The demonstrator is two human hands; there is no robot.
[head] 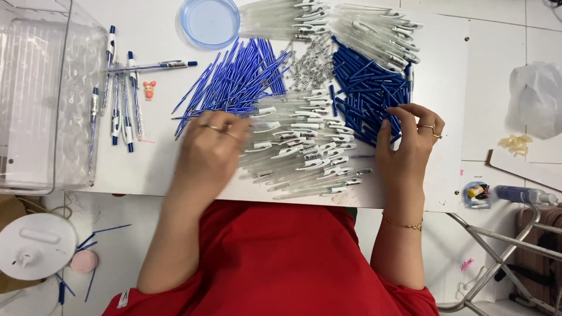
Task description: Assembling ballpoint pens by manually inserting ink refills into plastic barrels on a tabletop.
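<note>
Left hand (pixel 212 153): flat, palm down, fingers spread over the near edge of the clear pen barrels (pixel 304 149); pressing rather than pinching; nothing closed in it that shows.
Right hand (pixel 410 143): fingertips curled into the dark blue caps (pixel 366 93); seemingly picking at one, though whether a cap is actually pinched cannot be told.
Parts in hand: clear barrels with white clips heaped mid-table, just in front of the body; dark blue caps just right of them; blue refills (pixel 234 82) fanned to the left; small springs (pixel 310 64) between refills and caps.
Doing it well, as a judgement: best to lift one piece at a time; keep the left palm light so the barrels do not roll off the near edge; keep the heaps apart.
Finished pens (pixel 120 105): lying in a loose row far left, beside the clear plastic bin (pixel 41 99).
Containers: round pale blue lid (pixel 209 22) at the top edge; white round lid (pixel 36 246) on the floor, lower left.
Labels: dark printed bands on barrels and pens, too small to read; small pink figure (pixel 149 89) near the pens.
</note>
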